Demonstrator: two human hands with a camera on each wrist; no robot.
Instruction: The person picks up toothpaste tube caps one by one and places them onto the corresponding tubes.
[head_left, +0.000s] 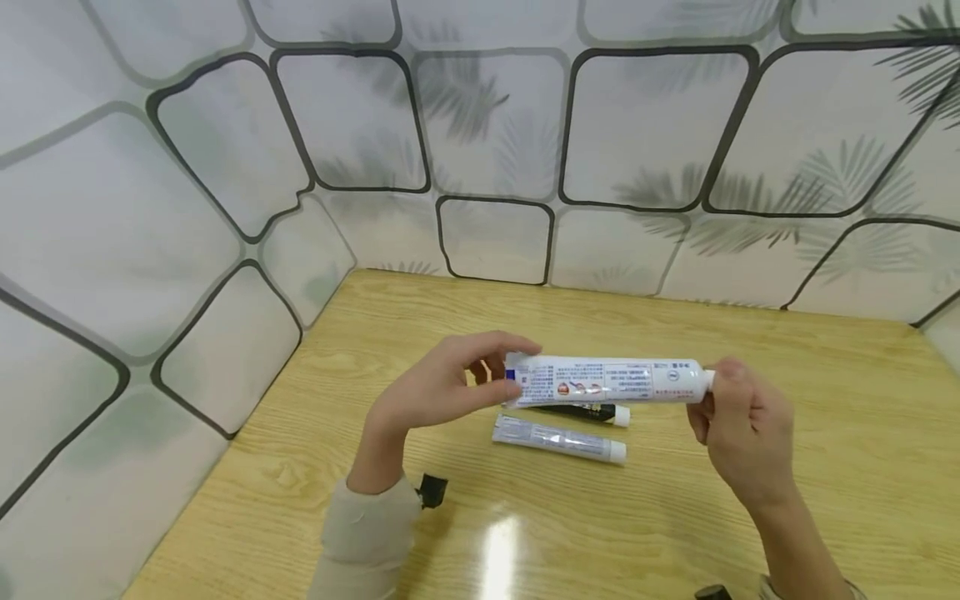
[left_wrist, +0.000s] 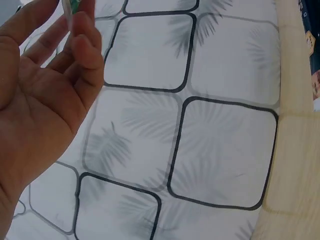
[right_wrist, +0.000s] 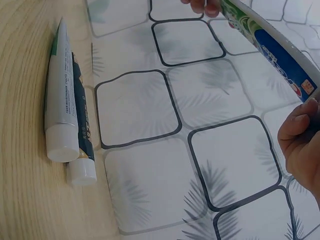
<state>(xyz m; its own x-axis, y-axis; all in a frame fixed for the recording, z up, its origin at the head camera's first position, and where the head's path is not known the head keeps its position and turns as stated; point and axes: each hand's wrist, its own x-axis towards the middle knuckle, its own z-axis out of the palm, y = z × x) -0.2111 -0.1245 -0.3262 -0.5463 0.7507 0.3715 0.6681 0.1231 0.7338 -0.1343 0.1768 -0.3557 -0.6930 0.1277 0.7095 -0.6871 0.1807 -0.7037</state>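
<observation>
A white toothpaste tube [head_left: 615, 380] with blue print is held level above the table between both hands. My left hand [head_left: 442, 379] pinches its flat crimped end between thumb and fingers. At the cap end, my right hand [head_left: 750, 433] grips with thumb and curled fingers, covering most of the cap. The tube's green and blue front [right_wrist: 280, 55] shows in the right wrist view. Below the held tube, a black toothpaste tube [head_left: 585, 412] with a white cap lies partly hidden. Nearer to me lies a silvery white toothpaste tube [head_left: 555, 439], also white-capped.
The wood-grain table [head_left: 300, 483] meets a patterned wall covering [head_left: 495, 242] at the back and left. A small black piece [head_left: 432, 491] sits at the left sleeve [head_left: 367, 533]. Another dark piece [head_left: 712, 592] shows near the right wrist. Light glares on the near tabletop.
</observation>
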